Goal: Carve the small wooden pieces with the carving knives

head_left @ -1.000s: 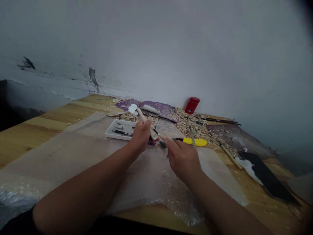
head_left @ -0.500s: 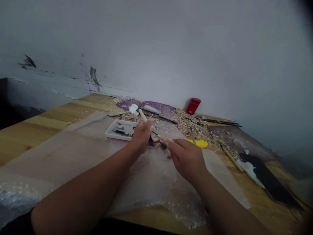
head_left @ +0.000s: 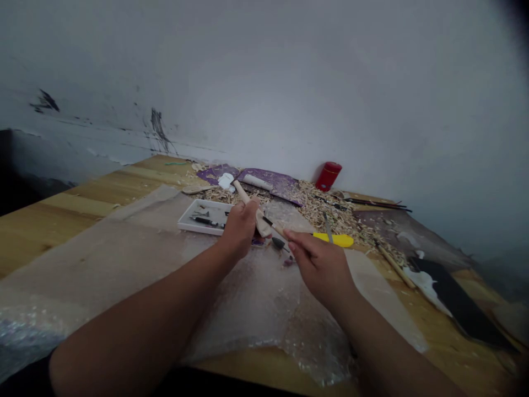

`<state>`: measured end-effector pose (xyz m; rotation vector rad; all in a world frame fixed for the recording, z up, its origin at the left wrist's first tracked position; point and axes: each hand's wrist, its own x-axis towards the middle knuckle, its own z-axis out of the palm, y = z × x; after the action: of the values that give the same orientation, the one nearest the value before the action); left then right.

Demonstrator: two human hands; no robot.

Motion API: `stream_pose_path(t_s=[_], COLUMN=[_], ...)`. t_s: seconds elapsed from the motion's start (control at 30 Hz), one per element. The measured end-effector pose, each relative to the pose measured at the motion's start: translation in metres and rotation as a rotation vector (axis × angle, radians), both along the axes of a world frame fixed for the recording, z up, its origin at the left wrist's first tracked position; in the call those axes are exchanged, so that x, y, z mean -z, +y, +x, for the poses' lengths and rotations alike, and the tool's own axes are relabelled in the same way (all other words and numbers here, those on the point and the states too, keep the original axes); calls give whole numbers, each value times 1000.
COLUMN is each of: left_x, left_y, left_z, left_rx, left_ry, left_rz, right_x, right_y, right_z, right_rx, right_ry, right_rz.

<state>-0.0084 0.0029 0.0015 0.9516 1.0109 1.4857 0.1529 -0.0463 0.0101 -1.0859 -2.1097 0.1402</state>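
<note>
My left hand [head_left: 240, 229] is closed around a pale wooden piece [head_left: 262, 225], whose narrow handle-like end points up and away toward the wall. Closed on a slim tool is my right hand [head_left: 320, 262]; the tool [head_left: 278, 225] has a light wooden handle and a dark tip, which lies at the edge of the wooden piece. Whether the tip touches the wood cannot be made out. Between my hands, a dark pointed object [head_left: 278, 242] rests on the translucent sheet [head_left: 165, 275]. A yellow-handled tool [head_left: 339, 240] is partly behind my right hand.
A white tray [head_left: 198, 228] with small tools is left of my hands. Wood shavings [head_left: 316, 212] and purple sheets [head_left: 273, 182] spread near the wall. A red container [head_left: 328, 176] leans there. A wooden stick [head_left: 394, 266] and a black flat object [head_left: 454, 298] are at right.
My right hand has shifted slightly right and drawn the tool back a little from the wooden piece. More of the dark pointed object shows. My left hand keeps its hold.
</note>
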Motion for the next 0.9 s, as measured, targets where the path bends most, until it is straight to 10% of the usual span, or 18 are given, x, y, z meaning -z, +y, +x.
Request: stream_pose_path(t_s=[0.27,0.57,0.9], left_x=[-4,-5,-10], left_y=[-2,1,1], left_z=[2,2,-3], left_rx=[-17,32,75], left_ry=[-48,-24,54], left_rz=[-28,-56,-78], right_x=[14,-1,21], right_y=[0,-6,20], right_z=[-12,-4,-4], right_rx=[26,139,-54], right_ry=[266,-408,433], right_rz=[-204,300,-458])
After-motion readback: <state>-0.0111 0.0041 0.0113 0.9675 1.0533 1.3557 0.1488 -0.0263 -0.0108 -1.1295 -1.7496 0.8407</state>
